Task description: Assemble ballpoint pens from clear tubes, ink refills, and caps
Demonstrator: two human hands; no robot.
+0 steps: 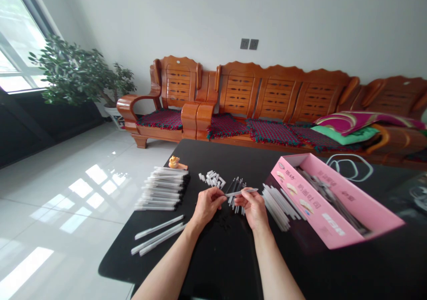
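A slim white pen barrel (235, 194) is held nearly level between my two hands above the black table. My right hand (254, 207) is closed, gripping the barrel between thumb and fingers. The fingertips of my left hand (208, 206) are pinched at its left end; any small part inside that pinch is hidden. Just behind my hands lie several dark-tipped pen refills (237, 184), partly covered by the right hand. White pen caps (216, 178) form a small heap beyond my left hand. More white barrels (276, 206) lie fanned out right of my right hand.
A stack of pens (163, 189) lies at the left, with 3 separate white pens (158, 235) nearer me. A yellow figurine (174, 162) stands behind the stack. The pink box (308, 204) at the right holds dark grey contents. A wooden sofa (240, 91) stands beyond the table (216, 264).
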